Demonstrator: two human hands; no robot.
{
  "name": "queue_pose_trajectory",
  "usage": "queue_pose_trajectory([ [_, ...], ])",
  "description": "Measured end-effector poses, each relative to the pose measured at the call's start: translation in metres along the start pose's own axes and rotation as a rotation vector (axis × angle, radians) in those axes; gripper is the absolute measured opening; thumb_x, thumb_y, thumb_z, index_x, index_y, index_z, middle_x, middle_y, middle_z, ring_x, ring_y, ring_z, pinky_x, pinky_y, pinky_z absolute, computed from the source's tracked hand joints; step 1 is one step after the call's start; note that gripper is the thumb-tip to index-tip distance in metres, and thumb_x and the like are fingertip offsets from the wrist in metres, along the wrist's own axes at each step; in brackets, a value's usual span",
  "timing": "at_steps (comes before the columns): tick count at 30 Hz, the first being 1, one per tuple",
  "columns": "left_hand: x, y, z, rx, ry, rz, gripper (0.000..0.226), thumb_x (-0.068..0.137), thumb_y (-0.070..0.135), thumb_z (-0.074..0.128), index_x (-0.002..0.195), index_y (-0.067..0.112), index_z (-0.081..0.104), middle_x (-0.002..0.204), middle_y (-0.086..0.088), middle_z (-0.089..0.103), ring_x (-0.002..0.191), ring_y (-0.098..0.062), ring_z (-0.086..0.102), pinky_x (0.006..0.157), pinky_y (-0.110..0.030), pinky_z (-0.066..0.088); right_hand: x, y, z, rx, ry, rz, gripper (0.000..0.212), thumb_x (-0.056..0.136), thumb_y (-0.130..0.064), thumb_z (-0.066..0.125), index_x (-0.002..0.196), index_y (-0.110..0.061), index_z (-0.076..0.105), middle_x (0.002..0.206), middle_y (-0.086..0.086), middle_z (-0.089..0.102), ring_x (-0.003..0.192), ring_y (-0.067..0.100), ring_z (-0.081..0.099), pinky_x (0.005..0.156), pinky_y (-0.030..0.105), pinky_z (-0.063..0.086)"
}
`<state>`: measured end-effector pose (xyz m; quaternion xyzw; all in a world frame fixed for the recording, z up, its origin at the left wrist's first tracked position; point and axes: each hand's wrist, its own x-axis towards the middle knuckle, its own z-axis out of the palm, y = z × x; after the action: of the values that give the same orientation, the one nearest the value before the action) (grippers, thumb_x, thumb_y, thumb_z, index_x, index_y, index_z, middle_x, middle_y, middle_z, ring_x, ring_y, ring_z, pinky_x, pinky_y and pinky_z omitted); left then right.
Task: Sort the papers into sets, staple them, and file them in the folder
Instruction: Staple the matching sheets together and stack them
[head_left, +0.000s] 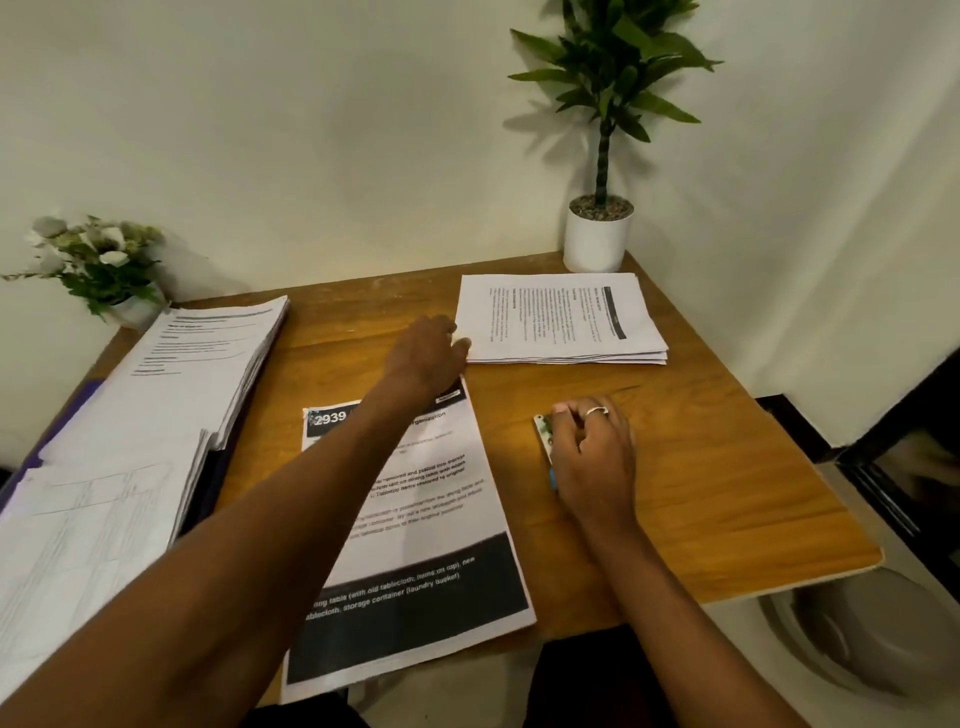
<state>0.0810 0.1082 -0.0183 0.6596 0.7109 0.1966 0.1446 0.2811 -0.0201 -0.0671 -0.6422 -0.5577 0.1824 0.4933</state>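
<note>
Left hand (423, 358) is extended to the near-left corner of the paper stack (561, 317) at 1 o'clock, grip cannot be told | right hand (592, 452) is curled over the stapler (543, 431) at 3 o'clock on the table (701, 467) | printed sheet (431, 519) is laid at 6 o'clock under the left forearm | paper pile (156, 415) is seen on the purple folder (85, 397) at 9 o'clock

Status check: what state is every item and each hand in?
Far stack: flat, slightly fanned.
Left hand: at its near corner, grip unclear.
Stapler: lying on table, mostly covered.
Right hand: curled over it.
2939 document: flat, overhanging near edge.
Left pile: lying on purple folder.
</note>
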Motion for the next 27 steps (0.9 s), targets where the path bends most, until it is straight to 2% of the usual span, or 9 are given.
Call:
queue_pose_trajectory([
  [2, 0.018, 0.010, 0.010, 0.058, 0.020, 0.010, 0.047, 0.097, 0.045, 0.061, 0.136, 0.019, 0.060, 0.137, -0.008, 0.061, 0.116, -0.028, 0.062, 0.096, -0.045, 0.056, 0.002, 0.002, 0.002, 0.012, 0.016, 0.016, 0.030, 0.097, -0.050, 0.039, 0.093, -0.030, 0.061, 0.106, -0.006, 0.064, 0.104, 0.015, 0.059, 0.098, 0.051, 0.051],
  [4, 0.033, 0.023, 0.016, 0.133, 0.006, 0.137, 0.054, 0.093, 0.050, 0.066, 0.138, 0.022, 0.058, 0.146, -0.006, 0.054, 0.126, -0.029, 0.056, 0.100, -0.044, 0.053, 0.005, 0.003, 0.005, 0.031, 0.041, 0.040, 0.027, 0.096, -0.052, 0.039, 0.091, -0.033, 0.058, 0.105, -0.008, 0.064, 0.104, 0.015, 0.059, 0.098, 0.051, 0.052],
  [7, 0.050, 0.045, 0.024, 0.292, -0.165, 0.430, 0.072, 0.082, 0.064, 0.071, 0.142, 0.028, 0.054, 0.157, -0.003, 0.044, 0.140, -0.027, 0.044, 0.111, -0.046, 0.045, 0.008, 0.007, 0.007, 0.054, 0.084, 0.062, 0.020, 0.096, -0.052, 0.041, 0.087, -0.039, 0.053, 0.099, -0.011, 0.062, 0.099, 0.016, 0.062, 0.092, 0.052, 0.055],
  [9, 0.059, 0.057, 0.032, 0.342, -0.295, 0.486, 0.083, 0.079, 0.066, 0.074, 0.149, 0.030, 0.047, 0.163, -0.002, 0.036, 0.148, -0.027, 0.035, 0.118, -0.050, 0.037, 0.010, 0.008, 0.007, 0.067, 0.094, 0.072, 0.019, 0.096, -0.055, 0.042, 0.089, -0.040, 0.053, 0.101, -0.010, 0.063, 0.098, 0.017, 0.064, 0.091, 0.052, 0.056],
  [13, 0.075, 0.069, 0.036, 0.358, -0.432, 0.461, 0.086, 0.080, 0.063, 0.075, 0.153, 0.031, 0.042, 0.160, 0.000, 0.041, 0.145, -0.028, 0.039, 0.117, -0.046, 0.036, 0.011, 0.007, 0.008, 0.077, 0.099, 0.081, 0.023, 0.093, -0.059, 0.043, 0.092, -0.040, 0.056, 0.104, -0.013, 0.062, 0.097, 0.017, 0.064, 0.089, 0.050, 0.057],
  [18, 0.078, 0.085, 0.035, 0.509, -0.430, 0.597, 0.075, 0.087, 0.049, 0.073, 0.153, 0.025, 0.044, 0.154, -0.004, 0.049, 0.136, -0.026, 0.048, 0.109, -0.041, 0.042, 0.011, 0.011, 0.008, 0.079, 0.097, 0.098, 0.018, 0.093, -0.058, 0.045, 0.090, -0.043, 0.053, 0.100, -0.014, 0.062, 0.093, 0.016, 0.066, 0.086, 0.049, 0.059],
  [23, 0.069, 0.087, 0.034, 0.588, -0.398, 0.667, 0.072, 0.091, 0.045, 0.068, 0.154, 0.020, 0.042, 0.149, -0.009, 0.051, 0.129, -0.028, 0.053, 0.103, -0.038, 0.046, 0.013, 0.009, 0.009, 0.079, 0.099, 0.134, 0.020, 0.093, -0.060, 0.045, 0.082, -0.045, 0.052, 0.101, -0.013, 0.064, 0.093, 0.015, 0.067, 0.086, 0.048, 0.059],
  [25, 0.066, 0.088, 0.035, 0.628, -0.386, 0.687, 0.071, 0.092, 0.039, 0.068, 0.154, 0.020, 0.042, 0.148, -0.010, 0.052, 0.126, -0.028, 0.055, 0.101, -0.038, 0.049, 0.014, 0.008, 0.007, 0.099, 0.090, 0.162, 0.016, 0.096, -0.054, 0.051, 0.085, -0.044, 0.055, 0.101, -0.011, 0.065, 0.093, 0.015, 0.067, 0.082, 0.043, 0.061],
  [27, 0.066, 0.089, 0.035, 0.652, -0.392, 0.679, 0.073, 0.090, 0.033, 0.071, 0.155, 0.020, 0.041, 0.147, -0.011, 0.051, 0.125, -0.029, 0.056, 0.100, -0.038, 0.051, 0.016, 0.006, 0.003, 0.155, 0.075, 0.198, 0.012, 0.099, -0.046, 0.057, 0.089, -0.038, 0.059, 0.101, -0.008, 0.066, 0.091, 0.014, 0.068, 0.074, 0.030, 0.061],
])
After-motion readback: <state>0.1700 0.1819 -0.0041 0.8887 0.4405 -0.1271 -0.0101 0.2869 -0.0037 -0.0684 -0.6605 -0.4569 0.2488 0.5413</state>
